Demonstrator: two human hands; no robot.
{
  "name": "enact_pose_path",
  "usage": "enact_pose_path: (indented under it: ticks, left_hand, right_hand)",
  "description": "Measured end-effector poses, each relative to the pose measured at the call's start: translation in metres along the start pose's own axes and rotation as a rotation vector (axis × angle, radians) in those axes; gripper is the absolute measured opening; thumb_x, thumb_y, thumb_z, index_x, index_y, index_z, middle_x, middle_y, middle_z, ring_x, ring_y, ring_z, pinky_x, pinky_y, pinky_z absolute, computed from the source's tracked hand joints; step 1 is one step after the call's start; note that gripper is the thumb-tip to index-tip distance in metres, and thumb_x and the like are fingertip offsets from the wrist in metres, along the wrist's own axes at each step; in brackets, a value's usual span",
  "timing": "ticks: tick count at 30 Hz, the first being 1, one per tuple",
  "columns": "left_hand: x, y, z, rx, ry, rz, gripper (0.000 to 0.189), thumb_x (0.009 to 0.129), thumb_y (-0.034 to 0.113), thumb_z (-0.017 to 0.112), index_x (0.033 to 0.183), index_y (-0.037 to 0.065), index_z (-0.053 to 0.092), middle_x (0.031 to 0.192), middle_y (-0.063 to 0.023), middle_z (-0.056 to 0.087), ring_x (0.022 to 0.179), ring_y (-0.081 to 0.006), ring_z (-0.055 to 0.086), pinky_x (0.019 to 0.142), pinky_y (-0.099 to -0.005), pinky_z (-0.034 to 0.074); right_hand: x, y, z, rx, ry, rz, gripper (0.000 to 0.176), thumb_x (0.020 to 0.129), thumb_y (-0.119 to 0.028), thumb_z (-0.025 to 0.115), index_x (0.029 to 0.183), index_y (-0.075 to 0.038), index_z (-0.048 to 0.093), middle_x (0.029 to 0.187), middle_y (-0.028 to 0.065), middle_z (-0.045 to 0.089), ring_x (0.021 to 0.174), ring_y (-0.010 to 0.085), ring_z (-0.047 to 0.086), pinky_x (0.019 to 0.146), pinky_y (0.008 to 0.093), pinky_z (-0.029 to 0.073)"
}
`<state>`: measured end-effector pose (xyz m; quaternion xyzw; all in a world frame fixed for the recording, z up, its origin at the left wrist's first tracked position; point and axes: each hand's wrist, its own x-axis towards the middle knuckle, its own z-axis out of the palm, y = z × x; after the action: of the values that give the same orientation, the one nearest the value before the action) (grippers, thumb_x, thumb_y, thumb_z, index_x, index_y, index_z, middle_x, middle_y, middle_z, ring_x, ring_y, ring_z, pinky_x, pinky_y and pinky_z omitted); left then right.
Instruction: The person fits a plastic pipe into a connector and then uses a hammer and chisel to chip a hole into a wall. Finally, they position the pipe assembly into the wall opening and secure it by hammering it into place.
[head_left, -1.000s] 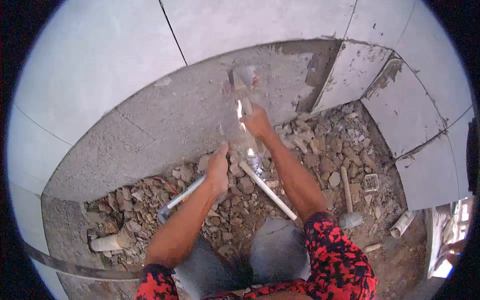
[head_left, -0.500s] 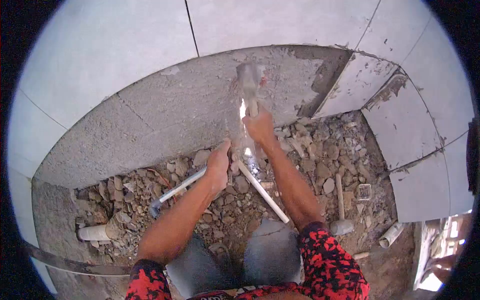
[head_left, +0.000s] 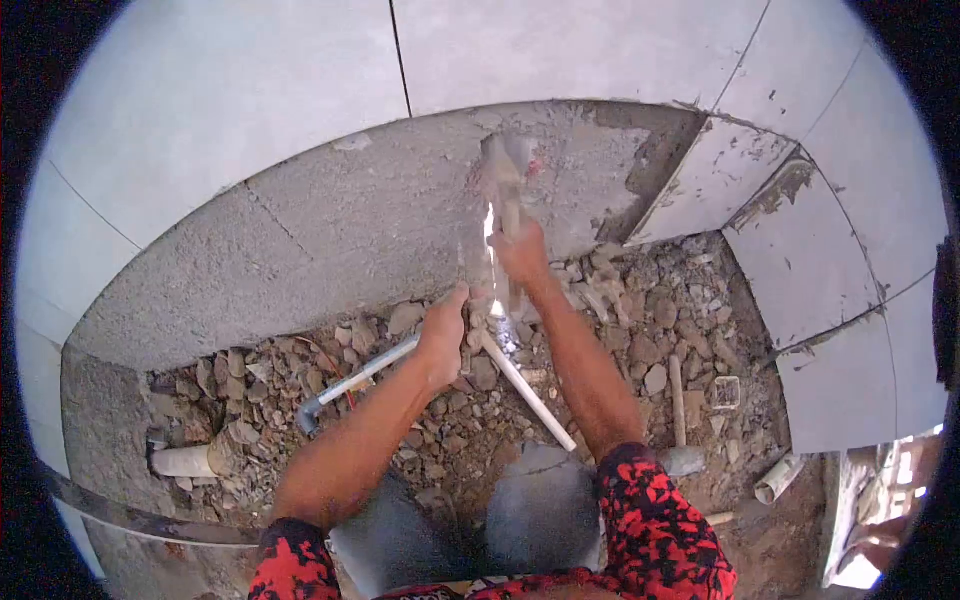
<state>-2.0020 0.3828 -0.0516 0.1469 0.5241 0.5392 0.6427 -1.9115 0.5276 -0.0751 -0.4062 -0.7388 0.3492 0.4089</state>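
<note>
My right hand (head_left: 520, 252) is wrapped around the handle of a hammer. The hammer's head (head_left: 505, 160) is smeared by motion in front of the rough grey wall band (head_left: 350, 235). Below and to the left, my left hand (head_left: 445, 335) is closed near the base of the wall. What its fingers hold, if anything, I cannot make out. Between the hands, a narrow bright slit (head_left: 490, 225) runs upright in the wall. A white pipe (head_left: 530, 390) slants from near my left hand towards my knees. Another pipe with a grey elbow (head_left: 310, 415) lies left of my forearm.
Broken rubble (head_left: 640, 310) covers the floor along the wall. On the right lie a second hammer (head_left: 680, 405), a small square plastic box (head_left: 726, 392) and a short pipe piece (head_left: 778, 480). A wide pipe (head_left: 185, 461) sticks out at left. Large pale tiles (head_left: 560, 50) line the walls above.
The view has shifted slightly, so the wall sits a little lower. Both hands keep nearly the same places, and the hammer remains blurred near the same spot of the wall.
</note>
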Motion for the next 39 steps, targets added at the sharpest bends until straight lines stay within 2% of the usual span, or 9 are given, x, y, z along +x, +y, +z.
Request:
enact_pose_path:
  ticks: [10,13,17,20,26,29,34,37,39]
  left_hand:
    - [0.016,-0.008,-0.002,-0.037,0.036,0.015,0.029,0.086,0.032,0.038,0.085,0.007,0.053,0.057,0.0009,0.045,0.040,-0.0088,0.037,0.035,-0.0231,0.029]
    - [0.014,-0.008,-0.003,-0.083,-0.045,0.000,0.029,0.086,0.032,0.037,0.084,0.007,0.053,0.057,0.0011,0.045,0.040,-0.0085,0.037,0.035,-0.0227,0.028]
    - [-0.002,0.004,0.010,-0.011,0.007,0.039,0.029,0.086,0.031,0.036,0.085,0.007,0.052,0.054,0.0020,0.043,0.039,-0.0082,0.036,0.034,-0.0224,0.027]
    - [-0.010,0.001,0.008,0.005,0.022,0.028,0.027,0.086,0.030,0.036,0.085,0.007,0.051,0.053,0.0023,0.042,0.039,-0.0081,0.036,0.034,-0.0222,0.027]
    - [-0.004,0.001,0.004,-0.038,0.029,0.037,0.027,0.087,0.030,0.037,0.083,0.007,0.051,0.054,0.0025,0.041,0.039,-0.0080,0.034,0.035,-0.0221,0.027]
    - [-0.005,0.009,0.005,-0.041,0.002,0.046,0.028,0.087,0.031,0.037,0.082,0.008,0.051,0.054,0.0023,0.041,0.040,-0.0082,0.034,0.036,-0.0220,0.028]
    - [0.002,-0.004,-0.003,-0.077,-0.003,0.067,0.028,0.087,0.031,0.036,0.082,0.007,0.050,0.055,0.0017,0.041,0.042,-0.0083,0.035,0.036,-0.0220,0.029]
    - [0.001,0.003,-0.006,-0.048,-0.007,0.070,0.028,0.086,0.030,0.037,0.086,0.006,0.051,0.056,0.0016,0.041,0.042,-0.0088,0.036,0.037,-0.0236,0.030]
    - [0.007,0.003,-0.009,-0.048,-0.006,0.084,0.028,0.086,0.030,0.037,0.086,0.006,0.051,0.056,0.0016,0.042,0.042,-0.0086,0.036,0.037,-0.0237,0.030]
  right_hand:
    - [-0.003,0.007,0.006,-0.066,0.128,-0.218,0.020,0.061,-0.011,0.055,0.077,0.000,0.052,0.071,0.0148,0.055,0.069,0.0281,0.055,0.063,0.0359,0.042]
    - [0.001,-0.017,-0.008,0.024,0.040,0.117,0.022,0.061,-0.012,0.056,0.079,0.000,0.054,0.070,0.0150,0.056,0.067,0.0245,0.055,0.064,0.0326,0.043]
    - [-0.009,-0.009,-0.007,0.094,0.133,-0.060,0.025,0.060,-0.012,0.056,0.081,0.001,0.055,0.067,0.0129,0.056,0.064,0.0202,0.054,0.063,0.0307,0.043]
    - [-0.006,-0.009,-0.007,0.144,-0.035,0.221,0.027,0.060,-0.014,0.057,0.082,0.002,0.055,0.065,0.0100,0.056,0.062,0.0184,0.053,0.061,0.0315,0.043]
    - [-0.011,0.034,-0.001,0.136,0.008,0.159,0.024,0.061,-0.013,0.056,0.079,0.002,0.055,0.063,0.0073,0.054,0.060,0.0179,0.052,0.057,0.0323,0.042]
    - [-0.002,0.052,0.004,-0.162,0.047,-0.282,0.019,0.060,-0.014,0.060,0.075,-0.003,0.055,0.066,0.0086,0.056,0.060,0.0167,0.054,0.055,0.0305,0.044]
    - [-0.024,0.020,0.002,0.231,-0.082,0.340,0.021,0.062,-0.016,0.057,0.079,-0.004,0.055,0.071,0.0107,0.057,0.065,0.0225,0.056,0.061,0.0353,0.045]
    - [-0.027,0.041,0.004,-0.135,-0.018,-0.079,0.023,0.063,-0.017,0.057,0.081,-0.002,0.055,0.071,0.0129,0.057,0.066,0.0225,0.056,0.062,0.0369,0.044]
    - [-0.028,0.053,0.013,-0.128,-0.017,0.007,0.024,0.063,-0.018,0.058,0.081,-0.002,0.055,0.071,0.0137,0.057,0.066,0.0227,0.056,0.063,0.0371,0.044]
